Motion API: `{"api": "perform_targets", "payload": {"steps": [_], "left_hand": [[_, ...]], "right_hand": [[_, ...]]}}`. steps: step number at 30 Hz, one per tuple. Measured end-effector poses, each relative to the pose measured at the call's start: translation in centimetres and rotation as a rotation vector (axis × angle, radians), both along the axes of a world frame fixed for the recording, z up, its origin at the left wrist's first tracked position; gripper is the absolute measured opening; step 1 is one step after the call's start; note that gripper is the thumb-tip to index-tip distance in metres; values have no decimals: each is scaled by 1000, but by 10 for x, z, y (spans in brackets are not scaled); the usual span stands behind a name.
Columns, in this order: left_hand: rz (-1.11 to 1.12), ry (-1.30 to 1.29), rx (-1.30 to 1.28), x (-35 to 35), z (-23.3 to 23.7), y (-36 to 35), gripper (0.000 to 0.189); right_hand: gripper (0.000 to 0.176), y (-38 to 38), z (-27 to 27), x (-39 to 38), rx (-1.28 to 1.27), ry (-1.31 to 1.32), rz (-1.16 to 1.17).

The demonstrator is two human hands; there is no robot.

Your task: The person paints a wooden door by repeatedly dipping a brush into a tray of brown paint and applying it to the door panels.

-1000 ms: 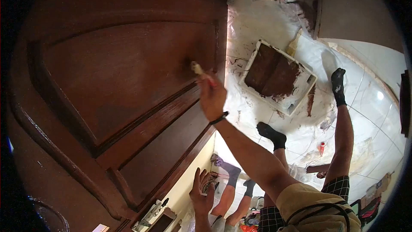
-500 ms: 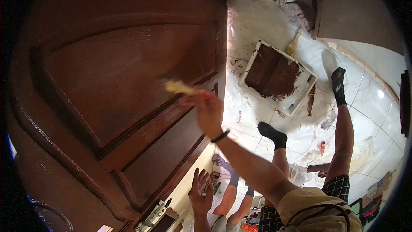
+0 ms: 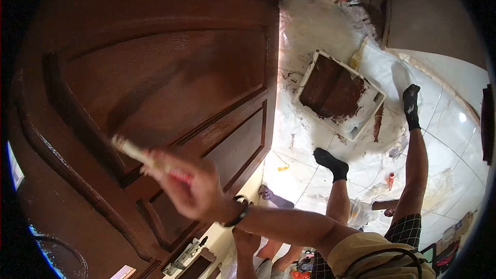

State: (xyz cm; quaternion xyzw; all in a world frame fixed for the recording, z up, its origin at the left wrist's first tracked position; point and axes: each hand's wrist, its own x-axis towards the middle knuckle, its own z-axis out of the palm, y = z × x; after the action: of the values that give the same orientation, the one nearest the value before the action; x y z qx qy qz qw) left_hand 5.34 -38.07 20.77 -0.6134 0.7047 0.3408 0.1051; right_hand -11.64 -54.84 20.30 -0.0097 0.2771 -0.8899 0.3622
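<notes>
My right hand [image 3: 194,188], a dark band on its wrist, is closed around a paintbrush [image 3: 133,151] with a red part showing between the fingers. The brush points up and left, its tip over the lower left corner of a raised panel on a dark brown door [image 3: 170,82]. A darker, wet-looking streak runs across that panel. Below my right forearm is my left hand [image 3: 246,243], its fingers largely hidden behind the forearm.
A white rectangular tray [image 3: 305,85] smeared with brown lies on plastic sheeting over the tiled floor, near my dark-socked feet [image 3: 330,163]. Another person's legs [image 3: 283,253] show beyond my left hand. A small red object [image 3: 391,178] lies by my leg.
My right hand has swept down and left with the paintbrush, from the panel's middle to its lower left corner. My left hand, earlier raised with fingers spread, is now mostly covered by my forearm.
</notes>
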Motion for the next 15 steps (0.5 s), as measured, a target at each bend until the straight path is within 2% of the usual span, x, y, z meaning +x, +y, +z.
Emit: {"api": "perform_targets", "payload": {"steps": [2,3,4,5,7,8,9,12,13,15], "left_hand": [[172,52,34,-26,3,-4,64],[279,86,49,-37,3,-6,66],[269,80,60,-37,2,-5,68],[259,73,69,-34,2,-5,69],[288,68,94,-34,2,-4,72],[292,71,89,-33,1,-4,72],[297,74,86,-31,0,-4,72],[306,89,106,-30,-4,1,72],[303,94,111,-31,-5,1,72],[291,87,110,-29,-6,1,70]], "right_hand": [[19,-16,-53,-3,-10,84,42],[18,-20,-78,-6,17,-94,78],[18,-22,-109,-9,42,-273,114],[22,-24,-156,-4,35,-278,85],[25,-14,-221,-9,328,-239,27],[26,-11,-234,-23,468,-223,44],[26,-6,-233,-39,637,-125,138],[27,-22,-239,-29,610,125,2],[24,-34,-225,-25,541,96,-15],[21,-36,-176,-23,575,408,-15]]}}
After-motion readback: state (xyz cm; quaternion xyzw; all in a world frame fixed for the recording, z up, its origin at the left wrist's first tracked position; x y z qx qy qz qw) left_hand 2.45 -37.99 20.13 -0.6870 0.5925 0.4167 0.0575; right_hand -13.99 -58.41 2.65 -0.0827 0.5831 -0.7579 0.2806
